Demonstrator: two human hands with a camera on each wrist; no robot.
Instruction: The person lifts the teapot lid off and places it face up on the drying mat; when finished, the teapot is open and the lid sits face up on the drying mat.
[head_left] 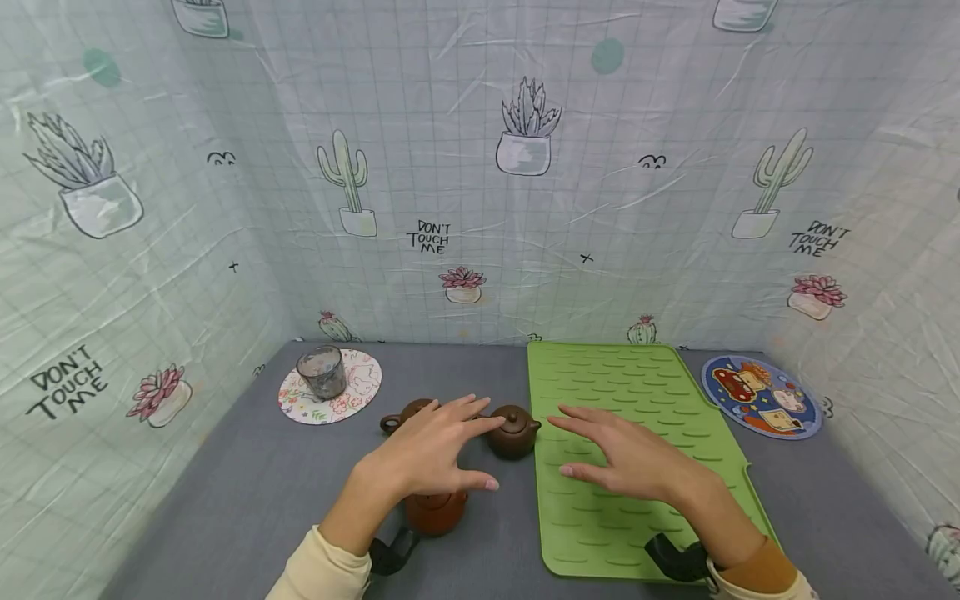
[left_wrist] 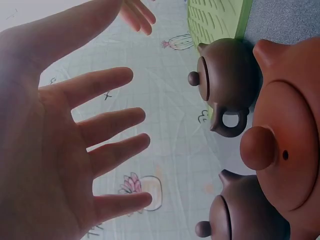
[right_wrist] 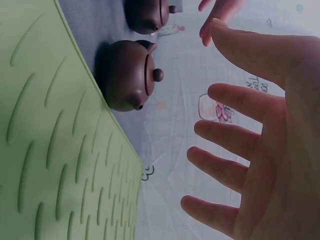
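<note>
My left hand (head_left: pixel 431 446) hovers with spread fingers above the teapots, touching none of them. Below it sits a reddish-brown clay teapot (head_left: pixel 435 514), partly hidden by the hand; its round lid knob shows large in the left wrist view. Behind are two dark brown teapots: one (head_left: pixel 513 432) beside the green mat's left edge, the other (head_left: pixel 412 409) farther left and mostly covered by the hand. Over the green ridged mat (head_left: pixel 637 533), my right hand (head_left: pixel 626 450) is held in the air, fingers spread and holding nothing.
At the back left, a dark translucent glass cup (head_left: pixel 322 372) stands on a round floral coaster (head_left: pixel 363 385). A round blue cartoon coaster (head_left: pixel 762 397) lies right of the mat. Patterned cloth walls (head_left: pixel 480 192) enclose the grey table (head_left: pixel 247 500) at the back and sides.
</note>
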